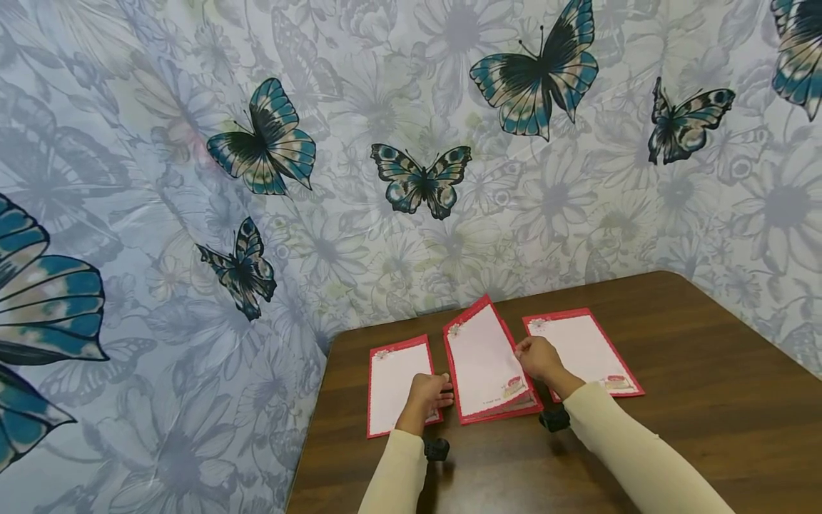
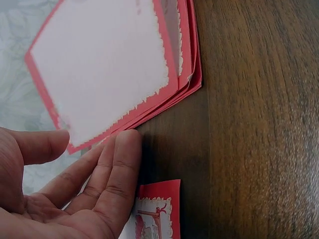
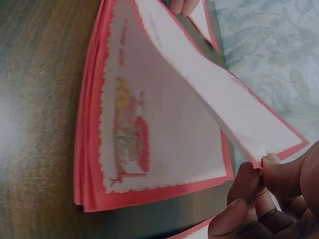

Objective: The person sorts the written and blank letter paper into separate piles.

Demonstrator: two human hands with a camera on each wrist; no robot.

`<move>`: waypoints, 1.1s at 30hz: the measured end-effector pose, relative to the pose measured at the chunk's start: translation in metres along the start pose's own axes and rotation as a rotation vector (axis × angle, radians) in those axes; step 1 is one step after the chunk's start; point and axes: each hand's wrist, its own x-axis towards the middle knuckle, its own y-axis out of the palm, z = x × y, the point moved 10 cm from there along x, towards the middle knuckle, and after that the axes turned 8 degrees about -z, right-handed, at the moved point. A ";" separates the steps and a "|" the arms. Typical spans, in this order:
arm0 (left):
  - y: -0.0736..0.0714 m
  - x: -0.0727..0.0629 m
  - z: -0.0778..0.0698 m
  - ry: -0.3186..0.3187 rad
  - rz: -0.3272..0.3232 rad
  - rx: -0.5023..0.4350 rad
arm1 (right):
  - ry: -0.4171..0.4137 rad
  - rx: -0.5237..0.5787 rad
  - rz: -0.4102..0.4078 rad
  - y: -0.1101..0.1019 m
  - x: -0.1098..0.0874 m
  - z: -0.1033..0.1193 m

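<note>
A stack of red-bordered white sheets (image 3: 89, 164) lies in the middle of the table, with a small printed picture in a lower corner. Its top sheet (image 1: 481, 357) is lifted and bent along the right side. Between thumb and fingers, my right hand (image 1: 542, 360) pinches that sheet's edge, as the right wrist view shows. On the other side, my left hand (image 1: 427, 396) has its fingers extended at the stack's left edge, thumb apart, holding nothing. Under and beside the left hand lies a matching sheet (image 1: 393, 389). Another matching sheet (image 1: 571, 346) lies partly behind my right hand.
The brown wooden table (image 1: 693, 385) has rounded far corners and extends to the right and toward me. Close behind it stands a wall (image 1: 347, 264) with floral and butterfly wallpaper. Dark wrist straps (image 1: 437, 450) sit at both wrists.
</note>
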 end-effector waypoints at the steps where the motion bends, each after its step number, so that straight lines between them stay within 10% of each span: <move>1: 0.000 0.001 0.000 -0.001 0.000 0.000 | -0.006 0.002 0.002 -0.001 0.000 0.003; 18: -0.007 0.004 -0.004 0.026 -0.028 -0.051 | -0.011 0.116 0.024 0.002 0.000 0.024; 33: -0.076 0.007 -0.015 0.120 -0.194 0.094 | 0.036 0.185 0.068 0.038 0.000 0.040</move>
